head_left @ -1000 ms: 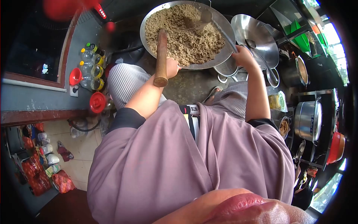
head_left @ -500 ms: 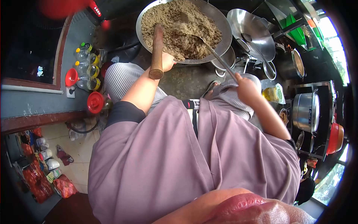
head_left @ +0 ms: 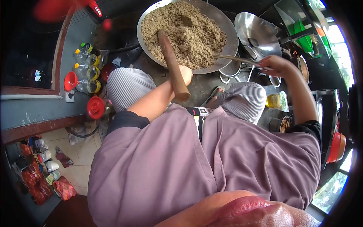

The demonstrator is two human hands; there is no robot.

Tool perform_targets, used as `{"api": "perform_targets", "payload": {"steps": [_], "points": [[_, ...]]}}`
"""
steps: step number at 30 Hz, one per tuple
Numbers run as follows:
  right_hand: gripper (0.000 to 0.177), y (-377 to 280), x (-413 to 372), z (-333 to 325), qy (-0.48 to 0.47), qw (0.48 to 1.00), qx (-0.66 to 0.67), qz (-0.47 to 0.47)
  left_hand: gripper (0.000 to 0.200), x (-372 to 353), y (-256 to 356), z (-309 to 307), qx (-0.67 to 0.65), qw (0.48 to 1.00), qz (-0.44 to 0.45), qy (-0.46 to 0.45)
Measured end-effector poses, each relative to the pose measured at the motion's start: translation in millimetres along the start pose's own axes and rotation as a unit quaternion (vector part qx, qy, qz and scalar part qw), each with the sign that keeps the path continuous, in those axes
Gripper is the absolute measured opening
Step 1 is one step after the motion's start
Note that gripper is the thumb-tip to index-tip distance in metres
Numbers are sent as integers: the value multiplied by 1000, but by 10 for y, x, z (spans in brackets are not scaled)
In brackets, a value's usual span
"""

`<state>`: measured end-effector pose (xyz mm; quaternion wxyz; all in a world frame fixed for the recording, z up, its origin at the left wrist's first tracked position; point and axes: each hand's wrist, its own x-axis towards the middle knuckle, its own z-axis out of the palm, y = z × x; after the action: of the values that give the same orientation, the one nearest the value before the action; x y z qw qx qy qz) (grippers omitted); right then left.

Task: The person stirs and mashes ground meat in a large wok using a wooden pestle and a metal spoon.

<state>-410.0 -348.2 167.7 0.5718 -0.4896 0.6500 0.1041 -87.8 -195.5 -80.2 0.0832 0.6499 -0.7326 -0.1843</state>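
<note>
Top centre of frame: wide metal wok (head_left: 221, 17), heaped with brown crumbly food (head_left: 193, 36); bare metal shows along its upper right wall.

Left hand (head_left: 185, 74) is closed around a wooden stick (head_left: 172, 62), gripping it near its lower end; the butt sticks out below the fist. The stick is tilted, its upper end leaning toward upper left and resting in the food near the left side of the wok.

Right hand (head_left: 275, 64) sits right of the wok, outside its rim; its fingers are wrapped round the end of a thin metal spatula (head_left: 236, 59). The handle runs nearly level across the wok's lower right rim; its head is at the edge of the food, shape not clear.

Just right of the wok: a second wok (head_left: 257, 32), shiny, with no food showing; smaller metal pans are partly hidden beneath both.

Left of frame: a cluster of clear bottles (head_left: 86, 72) with yellow and green caps; a red funnel (head_left: 70, 80) just beside them; a red lid (head_left: 95, 107) lower down.

Below the wok: two knees in striped cloth, one left (head_left: 126, 85), one right (head_left: 244, 100); a foot on the dark floor between them.

Right of the right knee: a jar of yellow liquid (head_left: 273, 101); further right, dark shelves, their contents hard to make out.
</note>
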Motion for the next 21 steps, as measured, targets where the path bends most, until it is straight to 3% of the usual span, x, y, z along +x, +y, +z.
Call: {"api": "perform_targets", "payload": {"steps": [1,2,3,4,6,8,11,14,18,21], "points": [[15,122,346,105,-43,997,62,19,34,0,57,-10,-19,1000,14,3],[20,75,472,554,43,996,78,28,34,-18,114,-37,-10,1000,17,5],[19,51,681,793,-22,988,150,39,33,-26,172,-83,0,1000,20,9],[16,119,1026,972,-35,976,214,5,33,-19,211,-104,11,1000,24,13],[12,-81,1344,1379,28,948,310,-57,33,41,215,8,-3,1000,9,18],[9,-186,1944,1588,-34,932,341,-114,34,127,147,91,3,999,16,27],[11,-397,2248,1755,-50,920,352,-166,33,156,109,57,36,999,-9,-1],[12,-351,2272,1616,-47,923,328,-194,33,215,-27,171,13,999,-8,29],[10,-237,2106,1601,18,956,176,-236,33,189,-61,180,29,999,-29,34],[23,61,1864,1605,86,956,18,-280,34,211,-104,190,22,998,-22,51]]}}
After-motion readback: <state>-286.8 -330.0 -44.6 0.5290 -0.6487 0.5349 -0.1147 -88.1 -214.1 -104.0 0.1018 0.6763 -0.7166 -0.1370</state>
